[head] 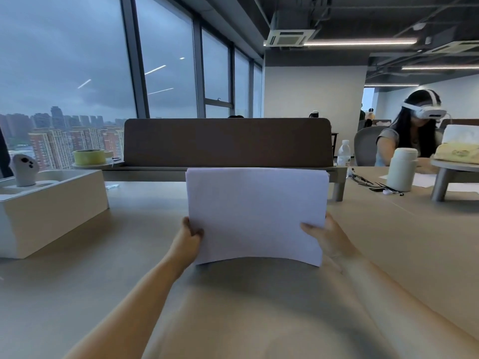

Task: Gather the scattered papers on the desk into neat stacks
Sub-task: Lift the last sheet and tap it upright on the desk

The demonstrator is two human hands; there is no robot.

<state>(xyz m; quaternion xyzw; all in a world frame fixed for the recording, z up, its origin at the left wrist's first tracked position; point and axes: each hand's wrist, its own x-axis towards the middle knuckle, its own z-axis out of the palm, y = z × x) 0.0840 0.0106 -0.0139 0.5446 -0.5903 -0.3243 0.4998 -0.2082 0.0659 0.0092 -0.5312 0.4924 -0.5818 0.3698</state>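
Note:
A stack of white papers (256,213) stands upright in the middle of the view, its lower edge bowed just above the beige desk (129,268). My left hand (190,235) grips the stack's left edge, fingers curled round it. On the other side my right hand (328,238) holds the right edge, thumb lying across the front sheet. The papers hide most of my fingers behind them.
A white box (49,211) with a grey controller (24,169) stands at the left. A brown divider (228,141) with a shelf runs behind the papers. A tape roll (89,156), a water bottle (344,154) and a white flask (402,168) sit further back. Another person (412,130) sits at the right.

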